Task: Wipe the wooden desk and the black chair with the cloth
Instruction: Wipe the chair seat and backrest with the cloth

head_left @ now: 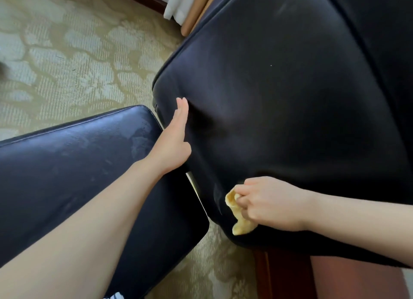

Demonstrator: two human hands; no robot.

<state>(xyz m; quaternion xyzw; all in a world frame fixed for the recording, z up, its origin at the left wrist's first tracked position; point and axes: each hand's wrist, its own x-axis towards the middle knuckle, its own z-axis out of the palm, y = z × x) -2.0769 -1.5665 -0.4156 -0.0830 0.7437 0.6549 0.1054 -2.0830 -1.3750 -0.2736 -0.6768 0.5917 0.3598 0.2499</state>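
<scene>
Upholstery dominates the view: the black chair fills the right side with one broad padded panel, and a second padded section sits at lower left, its sheen broken by dull smears. Patterned carpet shows beyond. Whether the reddish wood at the bottom edge belongs to the desk or to the chair frame is hard to say from this angle.

Now the hands. The left hand lies flat, fingers straight and together, pressed against the big panel near its left edge and denting the padding; it looks like a brace. The right hand has its fingers curled tight round the cloth, a small yellow bunch held against the panel's lower corner.

That cloth looks soft, light and floppy, so bunching it in the fist is the sensible hold, with a pad of it between fingers and leather. The chair's skin looks smooth and slick, with give underneath, so firm pressure and a steadying palm should serve.
</scene>
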